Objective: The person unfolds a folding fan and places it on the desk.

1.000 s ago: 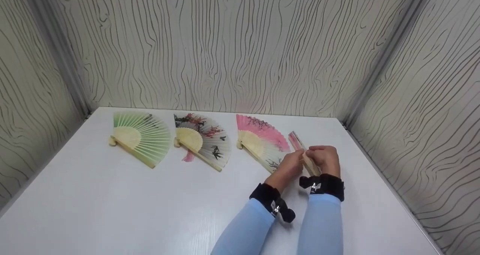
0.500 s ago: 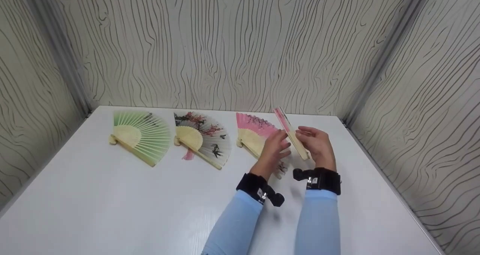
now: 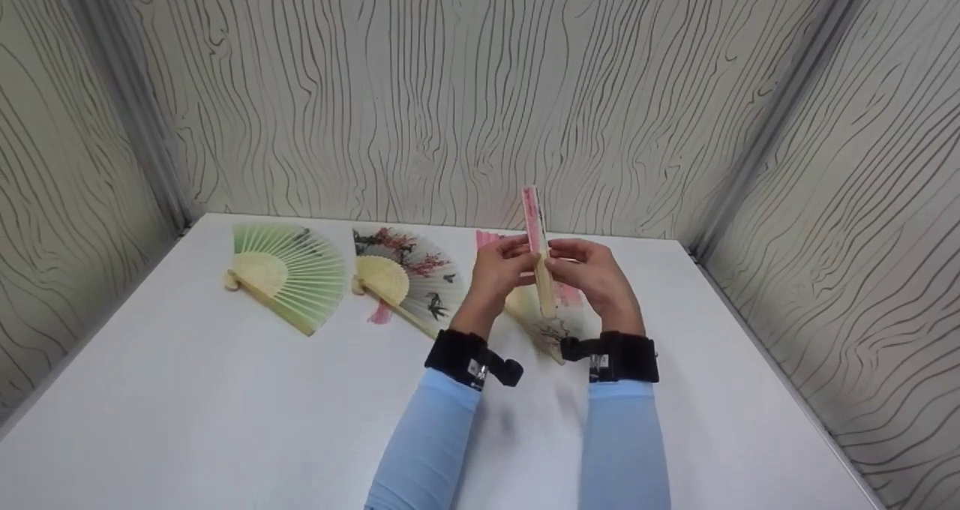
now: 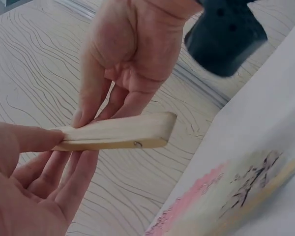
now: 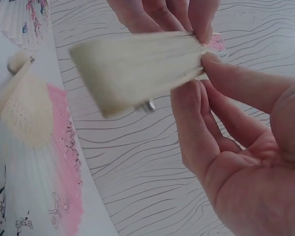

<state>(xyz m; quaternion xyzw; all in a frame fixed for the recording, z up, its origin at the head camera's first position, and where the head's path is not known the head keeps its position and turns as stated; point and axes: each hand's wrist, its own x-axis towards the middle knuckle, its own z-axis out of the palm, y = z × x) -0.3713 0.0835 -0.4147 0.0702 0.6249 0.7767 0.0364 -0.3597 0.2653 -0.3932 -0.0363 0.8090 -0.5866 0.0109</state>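
Observation:
A folded hand fan (image 3: 545,289), pink and white at its tip with pale wooden ribs, is held upright above the table between both hands. My left hand (image 3: 495,274) pinches it from the left, thumb on one side and fingers behind. From the right, my right hand (image 3: 596,274) pinches the same fan with thumb and fingers. In the left wrist view the fan's wooden end (image 4: 152,130) shows a small metal rivet. Below the hands lies a spread pink-and-white fan (image 3: 566,322), partly hidden by them; the right wrist view shows its pink border (image 5: 64,147).
To the left on the white table (image 3: 262,412) lie a spread green fan (image 3: 289,274) and a spread white fan with red blossoms (image 3: 412,274), which has a pink tassel (image 3: 380,313). Wood-grain patterned walls (image 3: 420,97) stand behind and at both sides.
The folded fan has risen from the right of the table and moved left, turning more upright. My left hand, off it half a second ago, now grips it again.

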